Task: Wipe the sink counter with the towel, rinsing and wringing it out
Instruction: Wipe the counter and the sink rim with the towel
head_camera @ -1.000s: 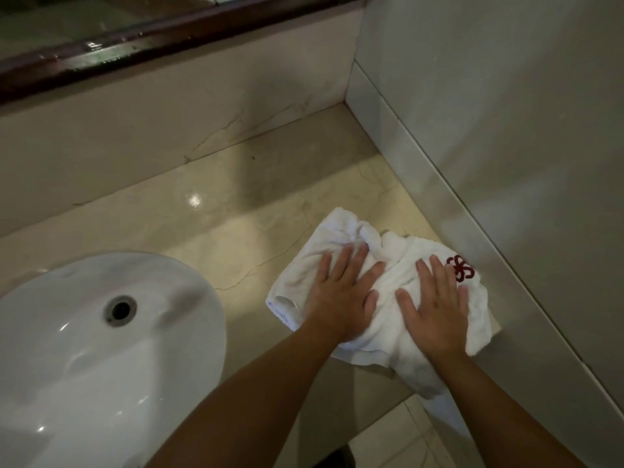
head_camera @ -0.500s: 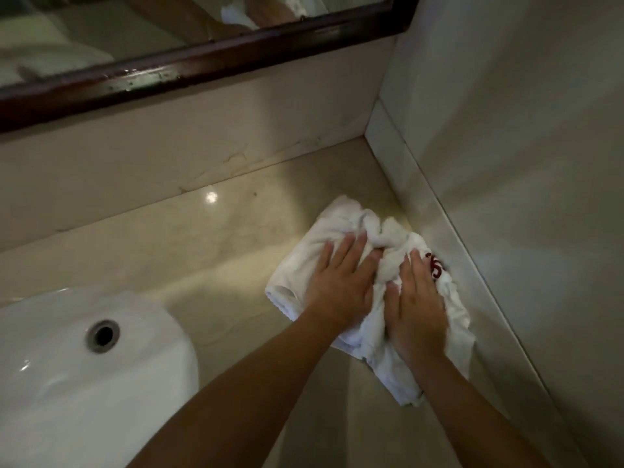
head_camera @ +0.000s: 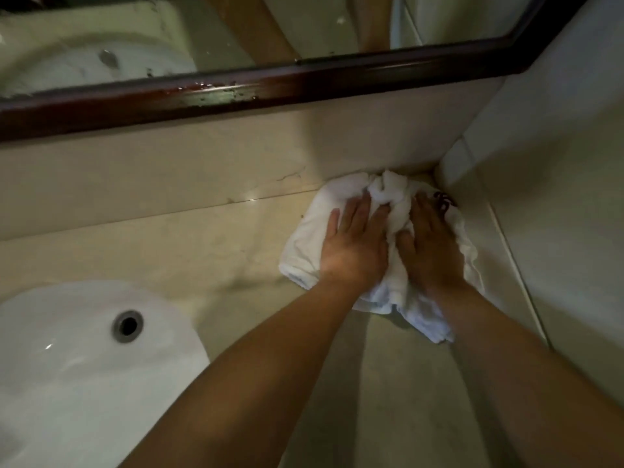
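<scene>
A white towel (head_camera: 314,228) with a dark red emblem lies bunched on the beige marble counter (head_camera: 189,251), pushed into the back right corner against the backsplash. My left hand (head_camera: 354,244) presses flat on its left half, fingers spread. Beside it, my right hand (head_camera: 429,248) presses on the right half, thumb nearly touching the left hand. A ridge of cloth rises between the two hands. The white sink basin (head_camera: 67,359) with its round overflow hole sits at the lower left.
A mirror with a dark wooden frame (head_camera: 236,92) runs along the top above the marble backsplash (head_camera: 169,170). A tiled side wall (head_camera: 547,197) bounds the counter on the right. Bare counter stretches between the sink and the towel.
Both hands have pushed the towel away from me, from mid-counter into the back corner, and it has bunched up more. The hands have come closer together.
</scene>
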Demonstrator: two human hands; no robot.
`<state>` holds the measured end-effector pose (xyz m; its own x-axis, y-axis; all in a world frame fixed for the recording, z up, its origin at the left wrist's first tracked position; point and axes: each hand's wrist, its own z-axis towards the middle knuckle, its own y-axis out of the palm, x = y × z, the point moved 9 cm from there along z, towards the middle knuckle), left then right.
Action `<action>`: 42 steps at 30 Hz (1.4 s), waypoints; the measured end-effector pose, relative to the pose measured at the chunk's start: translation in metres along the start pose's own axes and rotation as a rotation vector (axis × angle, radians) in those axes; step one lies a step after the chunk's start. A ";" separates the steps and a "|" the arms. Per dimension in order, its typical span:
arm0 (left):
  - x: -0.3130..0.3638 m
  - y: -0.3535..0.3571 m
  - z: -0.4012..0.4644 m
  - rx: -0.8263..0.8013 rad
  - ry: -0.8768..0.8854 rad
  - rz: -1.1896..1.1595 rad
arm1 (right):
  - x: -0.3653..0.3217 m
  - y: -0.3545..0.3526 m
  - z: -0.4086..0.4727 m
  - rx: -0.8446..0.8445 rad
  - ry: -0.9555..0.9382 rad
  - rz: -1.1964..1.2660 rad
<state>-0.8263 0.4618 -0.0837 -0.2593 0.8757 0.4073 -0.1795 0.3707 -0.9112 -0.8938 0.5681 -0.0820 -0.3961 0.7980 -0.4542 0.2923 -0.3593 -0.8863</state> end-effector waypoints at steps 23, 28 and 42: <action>-0.147 -0.079 -0.072 0.168 -0.087 0.005 | -0.133 0.070 -0.014 -0.034 -0.118 -0.132; -0.177 -0.095 -0.089 0.224 -0.104 0.005 | -0.161 0.089 -0.019 -0.025 -0.149 -0.117; -0.247 -0.121 -0.121 0.233 -0.102 0.052 | -0.231 0.122 -0.036 0.004 -0.218 -0.142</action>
<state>-0.6255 0.2386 -0.0817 -0.3662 0.8514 0.3754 -0.3742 0.2346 -0.8972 -0.7351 0.3576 -0.0824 -0.6114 0.7175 -0.3339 0.2169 -0.2538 -0.9426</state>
